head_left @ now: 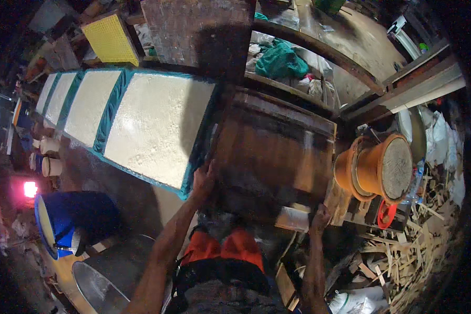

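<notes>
My left hand (203, 179) is closed on the near left corner of a dark wooden board (275, 146), right beside a row of square, teal-cloth-lined frames filled with a white, smooth-to-lumpy layer (146, 125). My right hand (319, 217) is closed at the board's near right corner, by a pale wooden piece (293, 218). Right of the board stand two orange, barrel-like containers (372, 167), the front one with a speckled grey top, above a red ring-shaped item (386, 213).
A blue drum (81, 220) and a large metal basin (115, 277) are at lower left. Wood scraps (413, 246) pile at right. A wooden railing (319, 52) and green sacking (280, 60) lie beyond the board. A yellow panel (110, 39) stands at back left.
</notes>
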The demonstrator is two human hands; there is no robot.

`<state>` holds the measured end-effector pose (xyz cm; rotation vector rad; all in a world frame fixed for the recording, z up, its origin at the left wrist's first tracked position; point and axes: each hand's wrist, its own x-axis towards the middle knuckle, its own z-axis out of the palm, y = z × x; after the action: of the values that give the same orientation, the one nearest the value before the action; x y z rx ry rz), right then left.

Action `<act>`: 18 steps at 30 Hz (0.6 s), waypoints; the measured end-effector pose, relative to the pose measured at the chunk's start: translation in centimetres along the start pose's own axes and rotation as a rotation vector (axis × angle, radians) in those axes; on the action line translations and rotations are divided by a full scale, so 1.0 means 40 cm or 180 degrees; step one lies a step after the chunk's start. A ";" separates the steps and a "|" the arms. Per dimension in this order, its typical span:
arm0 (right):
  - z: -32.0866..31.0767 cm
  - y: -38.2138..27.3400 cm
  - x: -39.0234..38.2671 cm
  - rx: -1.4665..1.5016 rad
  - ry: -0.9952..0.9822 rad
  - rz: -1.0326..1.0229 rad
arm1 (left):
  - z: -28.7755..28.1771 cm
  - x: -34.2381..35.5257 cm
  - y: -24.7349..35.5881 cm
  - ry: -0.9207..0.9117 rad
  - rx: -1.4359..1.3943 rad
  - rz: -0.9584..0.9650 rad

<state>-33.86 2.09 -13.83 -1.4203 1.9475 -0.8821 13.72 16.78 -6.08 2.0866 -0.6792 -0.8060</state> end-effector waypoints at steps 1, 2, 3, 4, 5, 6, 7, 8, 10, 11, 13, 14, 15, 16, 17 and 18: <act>-0.015 0.049 0.019 -0.0215 0.0267 -0.0436 | 0.004 0.006 0.065 -0.0289 -0.0044 -0.0298; -0.018 0.078 0.009 -0.0413 0.0475 -0.0854 | -0.010 0.001 0.097 -0.0344 -0.0031 -0.0276; -0.003 0.058 -0.022 -0.0417 0.0471 -0.0800 | -0.038 -0.010 0.109 -0.0393 0.0220 -0.0463; 0.023 -0.005 -0.043 -0.0492 0.0223 -0.0477 | -0.059 -0.020 0.105 -0.0435 0.0458 -0.0651; 0.038 -0.058 -0.050 -0.0570 -0.0012 -0.0176 | -0.072 -0.026 0.078 -0.0458 0.0462 -0.0656; 0.030 -0.058 -0.038 -0.0605 0.0062 -0.0166 | -0.071 -0.025 0.047 -0.0318 0.0357 -0.0550; 0.014 -0.030 -0.025 -0.1379 0.0043 -0.0124 | -0.057 -0.026 0.033 -0.0212 0.0246 -0.0436; 0.016 -0.044 -0.036 -0.1750 -0.0006 -0.0065 | -0.064 -0.038 0.023 -0.0259 0.0264 -0.0429; 0.020 -0.141 -0.067 -0.1614 -0.0273 -0.0165 | -0.110 -0.078 -0.021 0.0065 0.0314 0.0524; 0.007 -0.186 -0.101 -0.1125 -0.0423 -0.0281 | -0.134 -0.104 -0.023 0.0039 0.0342 0.0488; -0.052 -0.185 -0.129 -0.1916 -0.0607 -0.0431 | -0.200 -0.146 0.023 -0.0056 0.0923 0.0888; -0.063 -0.204 -0.152 -0.2155 -0.0683 -0.0490 | -0.254 -0.169 0.022 -0.0059 0.0946 0.0901; -0.066 -0.287 -0.190 -0.2269 -0.0506 -0.0840 | -0.315 -0.199 0.004 -0.0098 0.1003 0.0773; -0.063 -0.353 -0.217 -0.2375 -0.0288 -0.1207 | -0.370 -0.228 -0.017 -0.0125 0.1033 0.0671; -0.051 -0.381 -0.241 -0.2203 -0.0580 -0.1057 | -0.417 -0.255 -0.063 -0.0115 0.1013 0.0703; -0.022 -0.405 -0.272 -0.2198 -0.0545 -0.1066 | -0.462 -0.282 -0.127 -0.0083 0.0822 0.0611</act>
<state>-22.04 9.14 0.02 -2.1754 2.0002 -0.1829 20.79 36.05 2.42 2.1988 -1.0270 -0.6666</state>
